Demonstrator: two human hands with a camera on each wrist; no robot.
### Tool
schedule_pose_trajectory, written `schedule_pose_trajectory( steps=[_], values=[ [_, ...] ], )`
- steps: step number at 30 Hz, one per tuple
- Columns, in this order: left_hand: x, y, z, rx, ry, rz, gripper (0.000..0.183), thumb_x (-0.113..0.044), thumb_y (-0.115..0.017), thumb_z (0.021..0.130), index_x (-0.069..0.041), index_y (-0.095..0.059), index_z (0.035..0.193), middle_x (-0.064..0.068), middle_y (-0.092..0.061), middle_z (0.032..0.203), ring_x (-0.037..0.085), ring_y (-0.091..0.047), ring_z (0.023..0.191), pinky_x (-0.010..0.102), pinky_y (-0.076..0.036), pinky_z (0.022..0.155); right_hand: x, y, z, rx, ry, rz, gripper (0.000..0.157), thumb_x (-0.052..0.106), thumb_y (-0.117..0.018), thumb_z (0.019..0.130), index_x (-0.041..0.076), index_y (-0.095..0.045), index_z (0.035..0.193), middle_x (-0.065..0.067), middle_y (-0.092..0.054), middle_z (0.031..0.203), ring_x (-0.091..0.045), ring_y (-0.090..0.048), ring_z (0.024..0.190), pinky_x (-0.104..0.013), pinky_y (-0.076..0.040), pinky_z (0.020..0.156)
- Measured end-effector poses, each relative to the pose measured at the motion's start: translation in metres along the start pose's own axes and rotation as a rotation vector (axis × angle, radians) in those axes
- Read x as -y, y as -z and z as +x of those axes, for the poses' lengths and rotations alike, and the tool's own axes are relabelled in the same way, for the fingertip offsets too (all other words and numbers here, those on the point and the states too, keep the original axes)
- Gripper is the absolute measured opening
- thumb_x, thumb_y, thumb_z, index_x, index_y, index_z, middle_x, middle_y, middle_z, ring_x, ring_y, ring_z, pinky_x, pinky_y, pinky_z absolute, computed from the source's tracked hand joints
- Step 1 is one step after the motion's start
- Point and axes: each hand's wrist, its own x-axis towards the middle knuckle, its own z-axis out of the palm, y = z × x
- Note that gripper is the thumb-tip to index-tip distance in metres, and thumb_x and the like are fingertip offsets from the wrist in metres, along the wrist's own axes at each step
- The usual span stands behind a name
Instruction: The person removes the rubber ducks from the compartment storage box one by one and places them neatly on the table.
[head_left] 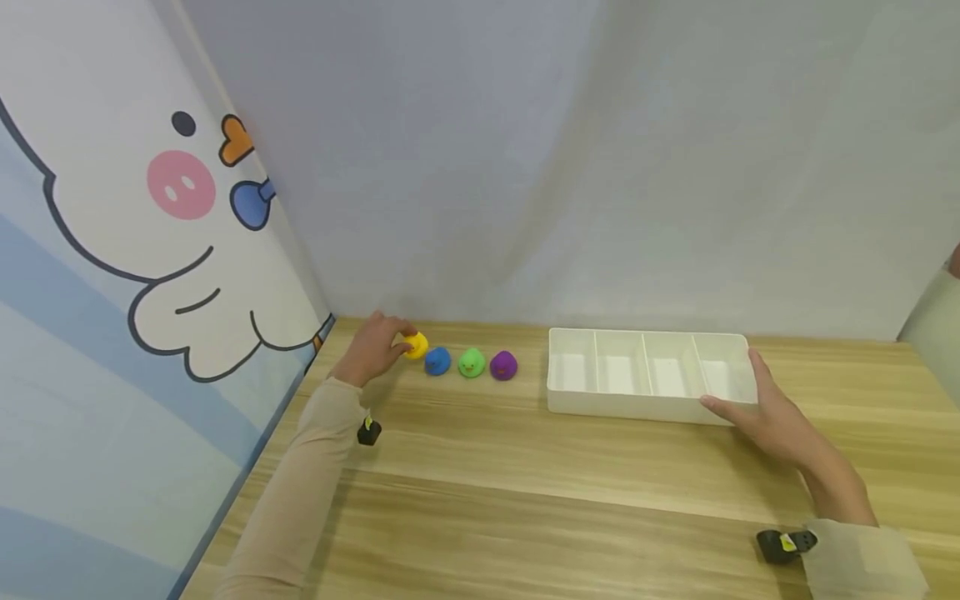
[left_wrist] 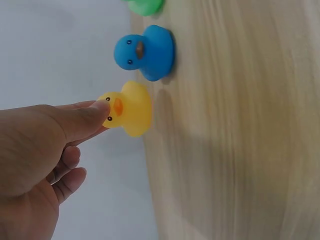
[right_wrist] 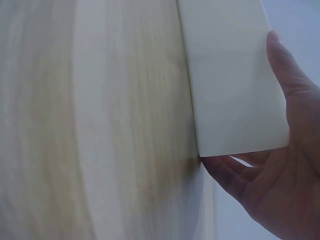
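Observation:
Between thumb and fingers, my left hand [head_left: 375, 348] pinches a yellow rubber duck [head_left: 416, 345] by its head. In the left wrist view the duck's orange beak and body [left_wrist: 136, 109] show beyond the thumb. Beside it, in a row to the right, stand a blue rubber duck [head_left: 437, 361], a green one [head_left: 471, 362] and a purple one [head_left: 504, 365]. My right hand [head_left: 776, 417] grips the right end of a white four-part tray [head_left: 637, 404], thumb at the front rim and fingers around the end wall. The tray's compartments hold nothing.
The wooden table [head_left: 540, 492] runs back to a pale curtain [head_left: 570, 167]. A wall panel with a cartoon figure [head_left: 180, 183] borders the left side. At the far right edge, part of another person's sleeve [head_left: 933, 333] shows.

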Motion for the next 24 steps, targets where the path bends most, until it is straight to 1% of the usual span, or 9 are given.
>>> schedule_pose_trajectory(
  steps=[4,7,10,14,16,19,24],
  values=[
    [0.006,-0.008,-0.002,0.016,0.0,0.003,0.025,-0.006,-0.073,0.092,0.003,-0.073,0.114,0.019,-0.076,0.115,0.038,-0.065,0.109,0.052,-0.047,0.103,-0.001,0.0,-0.001,0.007,-0.007,-0.001,0.115,0.051,-0.061,0.099,0.022,0.036,0.154,-0.028,0.023,0.166,-0.064,0.003,0.149,-0.081,-0.012,0.113],
    [0.008,-0.012,-0.003,0.031,0.01,0.017,0.024,-0.006,-0.073,0.092,0.003,-0.073,0.114,0.019,-0.076,0.115,0.039,-0.066,0.112,0.054,-0.046,0.107,-0.001,0.001,-0.001,0.001,0.004,-0.001,0.115,0.05,-0.061,0.1,0.022,0.036,0.155,-0.027,0.022,0.167,-0.064,0.003,0.15,-0.08,-0.011,0.113],
    [0.008,-0.014,-0.002,0.048,0.034,0.021,0.024,-0.006,-0.072,0.092,0.003,-0.073,0.115,0.019,-0.076,0.116,0.039,-0.066,0.113,0.054,-0.046,0.106,-0.001,0.002,-0.001,-0.008,0.016,0.0,0.114,0.048,-0.062,0.1,0.021,0.034,0.156,-0.029,0.019,0.167,-0.063,0.001,0.15,-0.08,-0.012,0.113],
    [0.008,-0.015,-0.001,0.053,0.052,0.027,0.025,-0.007,-0.072,0.093,0.003,-0.073,0.116,0.019,-0.076,0.117,0.038,-0.066,0.112,0.053,-0.047,0.105,0.0,0.003,-0.001,-0.016,0.025,0.005,0.114,0.047,-0.062,0.1,0.02,0.033,0.156,-0.03,0.017,0.167,-0.063,-0.001,0.151,-0.08,-0.013,0.113],
    [0.008,-0.016,-0.001,0.055,0.055,0.03,0.025,-0.007,-0.071,0.093,0.003,-0.073,0.116,0.019,-0.076,0.117,0.038,-0.067,0.112,0.054,-0.047,0.105,-0.001,0.003,0.0,-0.013,0.023,0.008,0.114,0.047,-0.062,0.1,0.019,0.034,0.156,-0.03,0.019,0.167,-0.063,0.001,0.151,-0.08,-0.012,0.113],
    [0.01,-0.017,-0.002,0.067,0.078,0.007,0.026,-0.007,-0.07,0.094,0.003,-0.071,0.119,0.02,-0.075,0.12,0.039,-0.065,0.114,0.054,-0.045,0.106,-0.001,0.002,0.001,-0.01,0.032,0.017,0.114,0.046,-0.062,0.1,0.018,0.033,0.156,-0.029,0.02,0.167,-0.062,0.004,0.151,-0.08,-0.01,0.114],
    [0.013,-0.019,-0.005,0.091,0.089,-0.025,0.032,-0.01,-0.068,0.096,0.005,-0.068,0.125,0.023,-0.073,0.123,0.042,-0.062,0.116,0.055,-0.043,0.108,-0.002,0.002,0.003,-0.003,0.026,0.007,0.115,0.047,-0.062,0.1,0.019,0.034,0.155,-0.029,0.021,0.167,-0.061,0.004,0.151,-0.079,-0.01,0.115]
  ],
)
